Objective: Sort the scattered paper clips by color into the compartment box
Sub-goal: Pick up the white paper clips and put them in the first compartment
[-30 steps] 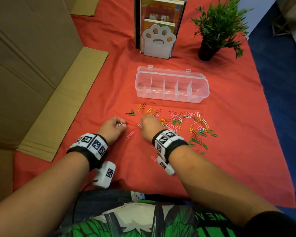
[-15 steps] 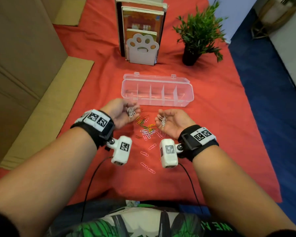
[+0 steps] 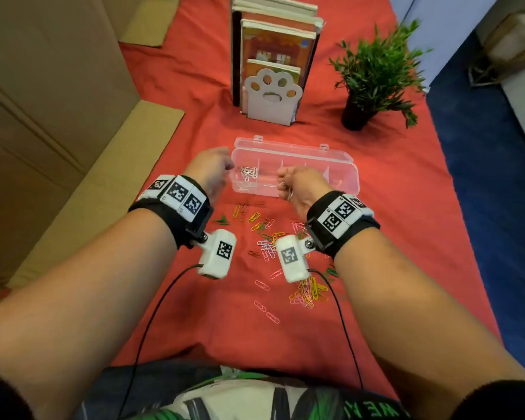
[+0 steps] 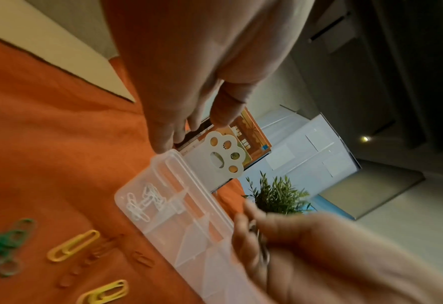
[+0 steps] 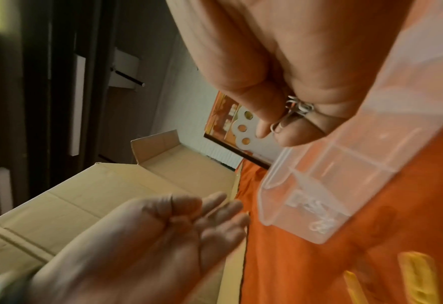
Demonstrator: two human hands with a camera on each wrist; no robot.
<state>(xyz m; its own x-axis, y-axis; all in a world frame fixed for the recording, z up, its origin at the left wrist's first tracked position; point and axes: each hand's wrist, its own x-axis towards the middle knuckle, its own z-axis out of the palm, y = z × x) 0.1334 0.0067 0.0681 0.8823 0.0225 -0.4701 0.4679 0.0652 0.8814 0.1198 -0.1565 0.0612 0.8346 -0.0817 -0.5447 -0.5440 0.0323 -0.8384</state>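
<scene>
The clear compartment box [image 3: 341, 156] lies open on the red cloth. Its leftmost compartment holds several white paper clips [image 3: 248, 173], also plain in the left wrist view as white clips [image 4: 143, 202]. My left hand [image 3: 217, 165] hovers at the box's left end with fingers [image 4: 163, 142] straight and nothing in them. My right hand [image 3: 285, 184] is over the box's front wall, its curled fingers pinching a small bunch of white clips [image 5: 297, 109]. Scattered pink, yellow, green and orange clips [image 3: 267, 234] lie on the cloth between my wrists.
A paw-shaped bookend with books [image 3: 272, 95] and a potted plant [image 3: 373, 77] stand behind the box. Cardboard [image 3: 82, 189] borders the cloth on the left. A pile of mostly yellow clips [image 3: 308, 294] lies near my right forearm. The cloth's right edge drops to blue floor.
Both hands rose from the cloth with white clips and moved forward to the box. The left hand's clips now lie in the leftmost compartment, and that hand has opened.
</scene>
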